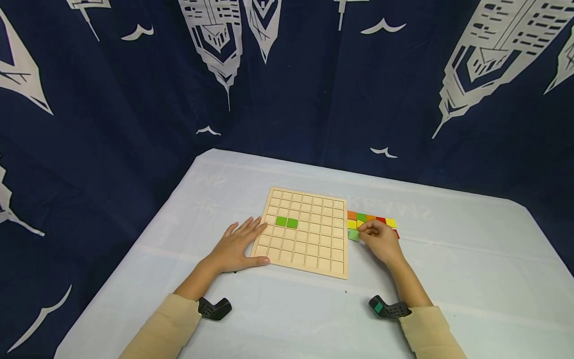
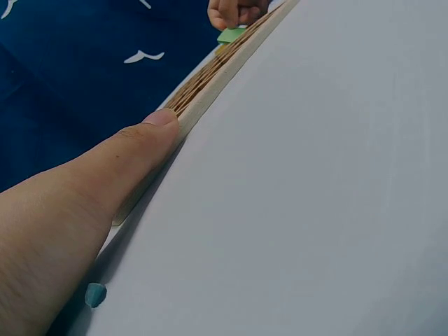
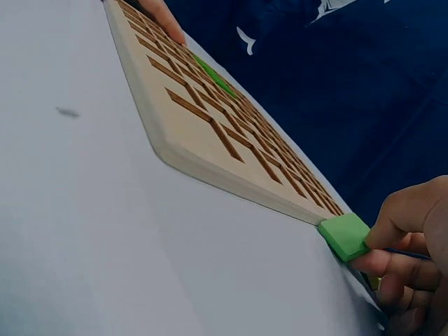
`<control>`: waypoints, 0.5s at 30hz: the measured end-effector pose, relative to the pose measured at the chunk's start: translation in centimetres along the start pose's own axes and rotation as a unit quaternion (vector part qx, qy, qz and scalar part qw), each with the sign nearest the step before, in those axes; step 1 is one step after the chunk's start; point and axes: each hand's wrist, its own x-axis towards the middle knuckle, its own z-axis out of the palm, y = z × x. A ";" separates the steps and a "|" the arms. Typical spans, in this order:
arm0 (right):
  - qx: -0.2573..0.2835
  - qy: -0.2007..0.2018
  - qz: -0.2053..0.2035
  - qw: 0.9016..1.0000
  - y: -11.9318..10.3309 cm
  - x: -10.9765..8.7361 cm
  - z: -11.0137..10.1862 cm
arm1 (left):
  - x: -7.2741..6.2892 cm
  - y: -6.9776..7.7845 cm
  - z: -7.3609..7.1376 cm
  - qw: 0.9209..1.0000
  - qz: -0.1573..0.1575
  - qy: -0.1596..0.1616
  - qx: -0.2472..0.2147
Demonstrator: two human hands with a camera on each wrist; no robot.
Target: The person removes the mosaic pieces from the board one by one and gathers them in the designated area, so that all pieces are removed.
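A square wooden grid board (image 1: 309, 244) lies on the white table, with two green tiles (image 1: 287, 222) side by side in its cells. My left hand (image 1: 236, 245) rests spread on the board's left edge, thumb at the near corner; the left wrist view shows that thumb (image 2: 143, 150) against the rim. Just off the board's right edge, my right hand (image 1: 380, 239) pinches a light green square tile (image 3: 345, 236) between thumb and fingers. Under and behind that hand lie several coloured tiles (image 1: 390, 223) in orange, green, yellow and red, partly hidden by it.
The white-covered table (image 1: 471, 259) reaches out around the board. A dark blue curtain (image 1: 314, 99) with white prints hangs behind it. Black wrist devices (image 1: 390, 308) sit on both forearms. A small teal bit (image 2: 96, 295) shows below the left thumb.
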 end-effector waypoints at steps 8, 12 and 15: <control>-0.049 0.011 -0.022 0.999 -0.1 -0.3 0.5 | 0.0 0.0 0.1 1.000 -0.001 0.000 0.004; -0.070 0.020 -0.026 0.997 0.0 -0.3 0.7 | 0.0 -0.1 0.1 1.000 -0.001 0.000 0.004; -0.081 0.024 -0.030 0.996 0.0 -0.3 0.8 | 0.1 -0.1 0.1 1.000 -0.002 0.000 0.002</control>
